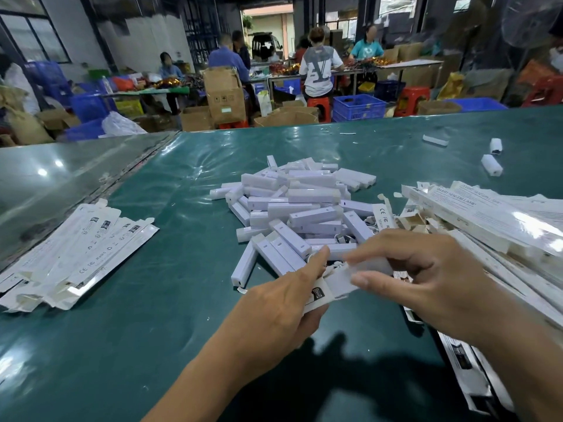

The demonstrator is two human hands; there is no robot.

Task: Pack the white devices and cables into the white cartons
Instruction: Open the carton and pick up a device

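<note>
White carton [327, 289] gripped by both hands near the table's [152, 300] front edge.
Left hand [274, 312] clutched its end; right hand [426, 278] pinched a device [370, 267] at its mouth.

Motion blur smears the device [370, 267] pinched between both hands.

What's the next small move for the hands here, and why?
Probably push the white device further into the carton. The right hand pinches the device at the carton's open end, the left hand grips the carton, and much of the device looks to be outside. Whether a cable is already inside cannot be told.
</note>
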